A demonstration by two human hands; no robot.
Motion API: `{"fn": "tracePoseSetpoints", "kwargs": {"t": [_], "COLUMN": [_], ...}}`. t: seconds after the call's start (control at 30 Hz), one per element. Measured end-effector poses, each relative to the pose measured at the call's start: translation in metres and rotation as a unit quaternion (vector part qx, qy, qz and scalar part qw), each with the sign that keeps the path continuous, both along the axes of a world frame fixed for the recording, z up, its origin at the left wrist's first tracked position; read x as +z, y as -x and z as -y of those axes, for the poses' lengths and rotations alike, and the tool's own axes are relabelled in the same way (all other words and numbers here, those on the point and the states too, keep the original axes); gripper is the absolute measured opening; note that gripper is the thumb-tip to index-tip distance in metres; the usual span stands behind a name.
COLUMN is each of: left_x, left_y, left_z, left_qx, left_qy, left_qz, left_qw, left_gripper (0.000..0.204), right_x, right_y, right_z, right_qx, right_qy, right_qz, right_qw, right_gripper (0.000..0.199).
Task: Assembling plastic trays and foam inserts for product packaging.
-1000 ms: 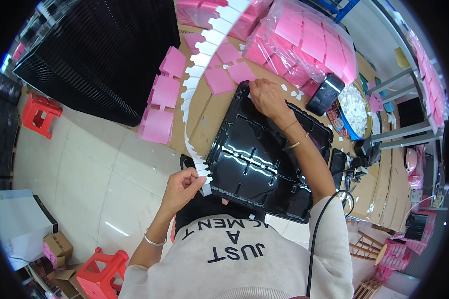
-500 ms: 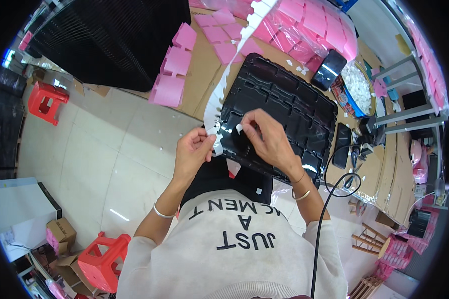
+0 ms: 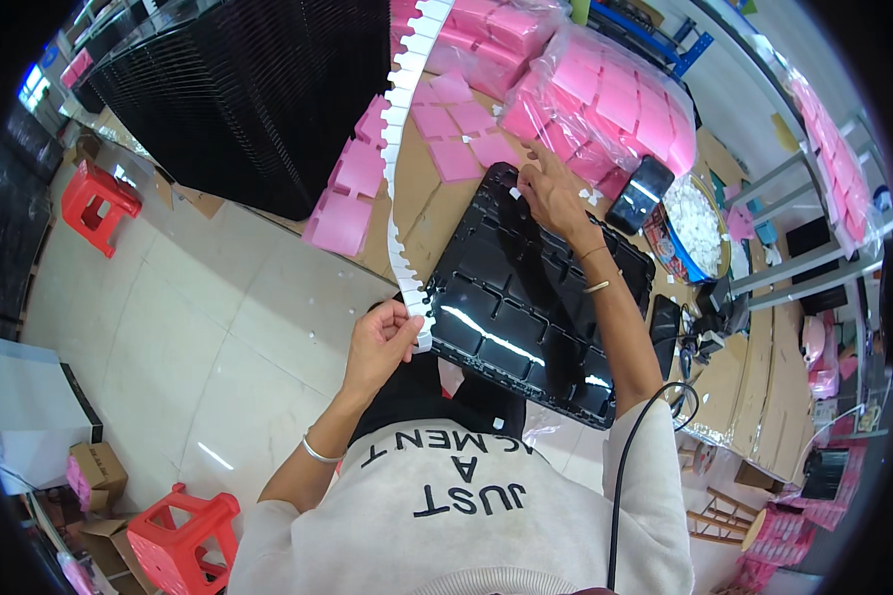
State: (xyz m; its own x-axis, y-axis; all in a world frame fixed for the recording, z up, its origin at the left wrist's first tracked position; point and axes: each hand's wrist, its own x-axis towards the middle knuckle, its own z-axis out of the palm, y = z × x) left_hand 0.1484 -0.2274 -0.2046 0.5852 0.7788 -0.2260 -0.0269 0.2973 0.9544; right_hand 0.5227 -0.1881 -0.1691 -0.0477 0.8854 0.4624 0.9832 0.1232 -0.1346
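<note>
My left hand (image 3: 382, 345) is closed in a pinch on the lower end of a long white strip (image 3: 396, 129) with a notched edge, beside the left corner of a black moulded plastic tray (image 3: 496, 288). The strip curves up and away past the top of the view. My right hand (image 3: 554, 195) reaches over the tray's far end, its fingers bent. A small white piece (image 3: 515, 193) shows at its fingertips and seems pinched there. Sunk pockets divide the shiny tray, which lies at the table's near edge.
A tall stack of black trays (image 3: 238, 109) stands left, beside pink foam sheets (image 3: 347, 203). Bagged pink foam (image 3: 615, 99) lies behind, near a phone (image 3: 641, 193) and a tub of white scraps (image 3: 693, 228). A black cable (image 3: 617, 496) hangs in front; red stools (image 3: 99, 203) stand left.
My right hand has moved forward from the tray's near left part to its far end with the small white piece. My left hand stays on the strip at the tray's left corner.
</note>
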Motion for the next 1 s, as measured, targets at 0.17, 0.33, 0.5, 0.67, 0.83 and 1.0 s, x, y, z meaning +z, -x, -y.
{"fn": "tracePoseSetpoints", "kwargs": {"t": [0.17, 0.33, 0.5, 0.67, 0.83, 1.0], "left_x": [0.000, -0.005, -0.001, -0.002, -0.005, -0.002], "left_y": [0.000, -0.003, -0.003, -0.003, -0.003, -0.004], "left_z": [-0.004, -0.006, -0.008, -0.009, -0.011, -0.010], "left_qx": [-0.003, -0.001, -0.006, -0.010, -0.012, -0.014], "left_qy": [0.016, 0.020, 0.031, 0.033, 0.035, 0.038], "left_qz": [-0.001, 0.001, -0.005, -0.011, -0.005, -0.023], "left_qw": [1.000, 1.000, 0.999, 0.999, 0.999, 0.999], "left_gripper": [0.014, 0.013, 0.013, 0.014, 0.014, 0.011], "right_x": [-0.004, -0.011, -0.017, -0.028, -0.018, -0.020], "right_y": [-0.006, -0.010, -0.010, -0.011, -0.007, -0.010], "right_z": [-0.017, -0.027, -0.027, -0.020, -0.019, -0.025], "right_qx": [-0.004, 0.002, 0.011, -0.002, -0.015, 0.020], "right_qy": [0.009, 0.007, 0.007, 0.003, 0.011, -0.015], "right_qz": [0.039, 0.056, 0.030, -0.011, -0.055, -0.014], "right_qw": [0.999, 0.998, 0.999, 1.000, 0.998, 1.000], "right_gripper": [0.010, 0.010, 0.014, 0.024, 0.021, 0.008]}}
